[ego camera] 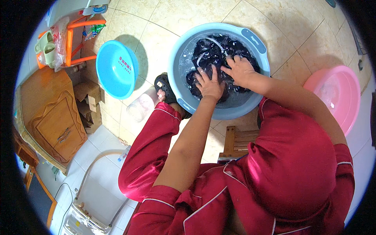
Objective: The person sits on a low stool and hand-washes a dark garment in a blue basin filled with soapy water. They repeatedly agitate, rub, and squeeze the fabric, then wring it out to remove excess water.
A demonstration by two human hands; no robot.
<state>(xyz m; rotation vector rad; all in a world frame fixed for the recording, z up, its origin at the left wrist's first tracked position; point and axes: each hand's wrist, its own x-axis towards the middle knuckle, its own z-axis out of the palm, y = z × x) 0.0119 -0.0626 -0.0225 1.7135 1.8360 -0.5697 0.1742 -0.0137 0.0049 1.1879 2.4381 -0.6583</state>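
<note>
A large grey-blue plastic basin of water stands on the floor between my knees. Dark wet cloth fills much of it, and a pale cord or strip lies across the fabric. Spread over the near part of the cloth is my left hand, palm down, pressing on it. My right hand touches the cloth farther to the right, its fingers apart and slightly bent. Part of the cloth is hidden beneath both hands and under the water.
To the left is a bright blue basin; a pink basin sits at the right. An orange-framed stool holds green slippers. Nearby are a wooden cabinet, a clear container and a slatted wooden seat.
</note>
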